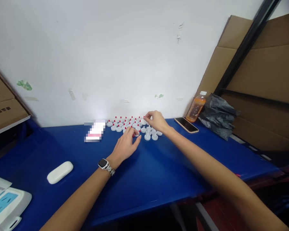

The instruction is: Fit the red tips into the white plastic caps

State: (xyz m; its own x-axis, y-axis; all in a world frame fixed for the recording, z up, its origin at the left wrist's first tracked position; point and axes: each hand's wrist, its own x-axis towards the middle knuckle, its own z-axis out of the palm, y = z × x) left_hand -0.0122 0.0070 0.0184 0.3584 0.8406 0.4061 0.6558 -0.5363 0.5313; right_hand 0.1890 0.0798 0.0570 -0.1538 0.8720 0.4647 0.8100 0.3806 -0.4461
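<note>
Several small white round caps with red tips [121, 123] stand in rows on the blue table [159, 173] near the wall. My left hand [126, 146], with a watch on its wrist, rests at the front of the group, its fingertips pinching a red-tipped cap [136, 134]. My right hand [156, 121] reaches over the right side of the group, fingers curled around a cap at the back row; what it holds is mostly hidden.
A phone [186, 124] lies right of the caps, beside an orange drink bottle [196, 107] and a black plastic bag [218, 117]. A white case [60, 172] and a power strip [7, 205] sit at the left. Cardboard boxes [262, 73] stand on both sides.
</note>
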